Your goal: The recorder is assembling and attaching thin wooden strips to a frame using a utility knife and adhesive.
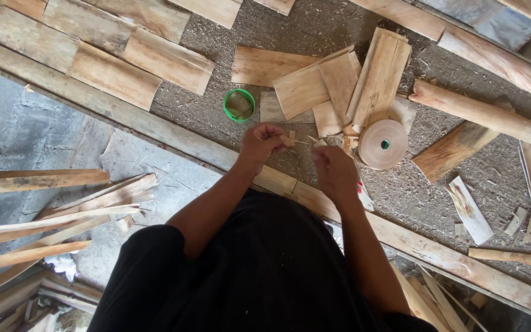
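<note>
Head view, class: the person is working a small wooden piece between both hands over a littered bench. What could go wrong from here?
1. The small wood piece pinched in the left hand might slip and vanish among the sawdust and offcuts.
2. The right hand works close beside the tape roll and could nudge it.
3. Rough veneer sheets nearby may give splinters.

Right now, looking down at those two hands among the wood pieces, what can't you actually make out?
- Left hand: holds a small tan scrap; its kind is too small to tell.
- Right hand: seen from the back, so its grip is hidden.
- Green cup: contents too small to identify.
- Tape roll: partly covers the stacked wood pieces.
</note>
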